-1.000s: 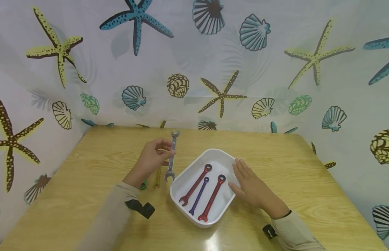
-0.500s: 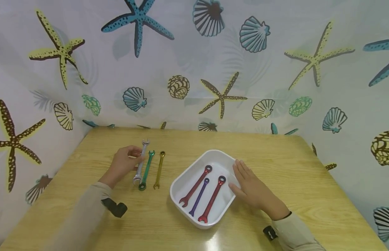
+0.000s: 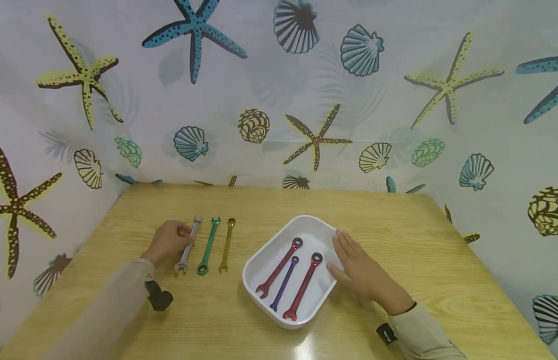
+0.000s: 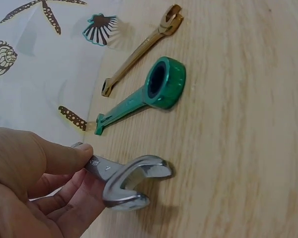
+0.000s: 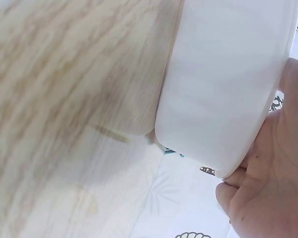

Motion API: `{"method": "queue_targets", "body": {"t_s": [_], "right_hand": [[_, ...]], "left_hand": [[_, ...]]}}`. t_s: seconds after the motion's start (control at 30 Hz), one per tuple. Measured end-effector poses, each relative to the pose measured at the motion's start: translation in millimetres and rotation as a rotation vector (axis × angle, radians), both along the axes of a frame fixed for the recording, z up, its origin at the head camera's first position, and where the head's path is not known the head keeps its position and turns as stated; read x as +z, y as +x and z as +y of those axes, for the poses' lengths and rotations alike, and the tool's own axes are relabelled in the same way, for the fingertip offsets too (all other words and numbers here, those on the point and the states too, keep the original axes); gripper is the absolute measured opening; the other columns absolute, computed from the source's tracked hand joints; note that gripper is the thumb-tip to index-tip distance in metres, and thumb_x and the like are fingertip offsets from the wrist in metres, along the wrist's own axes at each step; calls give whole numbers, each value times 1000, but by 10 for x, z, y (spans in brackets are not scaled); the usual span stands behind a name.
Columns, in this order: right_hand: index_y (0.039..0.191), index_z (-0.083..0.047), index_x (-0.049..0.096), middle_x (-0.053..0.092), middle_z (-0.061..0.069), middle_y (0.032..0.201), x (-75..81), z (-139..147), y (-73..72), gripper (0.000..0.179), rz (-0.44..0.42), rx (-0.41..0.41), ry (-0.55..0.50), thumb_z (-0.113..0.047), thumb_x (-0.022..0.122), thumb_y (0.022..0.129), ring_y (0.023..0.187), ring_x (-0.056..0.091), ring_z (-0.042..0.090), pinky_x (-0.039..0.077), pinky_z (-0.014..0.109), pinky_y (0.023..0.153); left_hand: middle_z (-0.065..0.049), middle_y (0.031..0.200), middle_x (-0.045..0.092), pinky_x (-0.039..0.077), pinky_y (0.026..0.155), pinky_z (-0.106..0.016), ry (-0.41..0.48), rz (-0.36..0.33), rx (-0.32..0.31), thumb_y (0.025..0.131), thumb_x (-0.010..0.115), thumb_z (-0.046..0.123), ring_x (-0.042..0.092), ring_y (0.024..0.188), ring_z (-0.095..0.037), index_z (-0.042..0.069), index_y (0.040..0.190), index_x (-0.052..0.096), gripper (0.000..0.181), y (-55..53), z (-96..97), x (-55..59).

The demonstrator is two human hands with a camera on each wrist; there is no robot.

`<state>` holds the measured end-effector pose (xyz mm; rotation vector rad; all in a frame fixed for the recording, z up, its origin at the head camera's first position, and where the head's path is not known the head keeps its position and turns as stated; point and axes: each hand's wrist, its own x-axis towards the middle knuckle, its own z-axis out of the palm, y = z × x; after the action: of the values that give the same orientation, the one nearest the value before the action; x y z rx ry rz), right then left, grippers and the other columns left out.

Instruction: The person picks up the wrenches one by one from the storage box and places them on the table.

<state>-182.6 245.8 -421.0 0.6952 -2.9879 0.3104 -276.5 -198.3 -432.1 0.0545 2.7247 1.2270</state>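
My left hand (image 3: 169, 241) pinches a silver double open-end wrench (image 3: 187, 249) between thumb and fingers at the table's left side. In the left wrist view, the open end of this wrench (image 4: 102, 168) points toward the camera, close over the wood. To its right lie a green ratcheting wrench (image 3: 208, 247) and a gold ratcheting wrench (image 3: 227, 246), roughly parallel. My right hand (image 3: 362, 270) rests with straight fingers on the right rim of a white bin (image 3: 293, 326). Inside the bin are two red wrenches, one nearer the left (image 3: 280, 268), and a small purple wrench (image 3: 284, 284).
The wooden table (image 3: 387, 220) meets a hanging cloth (image 3: 269, 165) printed with starfish and shells at the back and sides. Between the gold wrench and the bin is a short gap of bare wood.
My left hand has carried the silver wrench leftward from beside the bin and lowered it toward the table, left of the green one. My right hand stays at the bin rim.
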Motion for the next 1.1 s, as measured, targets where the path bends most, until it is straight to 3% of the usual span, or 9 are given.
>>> {"method": "queue_targets", "body": {"t_s": [0.27, 0.63, 1.1], "right_hand": [[144, 12, 28, 21, 27, 153, -30, 8, -15, 69, 8, 0, -1, -37, 46, 99, 143, 16, 41, 21, 51, 113], [144, 12, 28, 20, 28, 153, -12, 3, -3, 68, 2, 1, -3, -37, 45, 100, 143, 16, 41, 20, 51, 113], [145, 11, 27, 19, 26, 154, -5, -1, 2, 68, -10, -9, -6, -38, 44, 100, 144, 14, 40, 19, 51, 114]], "left_hand": [[-23, 99, 67, 52, 67, -35, -108, 54, 11, 89, 65, 13, 64, 84, -28, -9, 106, 65, 28, -41, 7, -85], [-22, 96, 69, 53, 67, -38, -142, 80, 24, 88, 66, 11, 65, 83, -29, -10, 104, 66, 27, -77, 28, -131], [-16, 83, 68, 48, 53, -27, -182, 87, 31, 88, 65, 9, 60, 63, -16, -11, 98, 65, 22, -40, 92, -69]]}}
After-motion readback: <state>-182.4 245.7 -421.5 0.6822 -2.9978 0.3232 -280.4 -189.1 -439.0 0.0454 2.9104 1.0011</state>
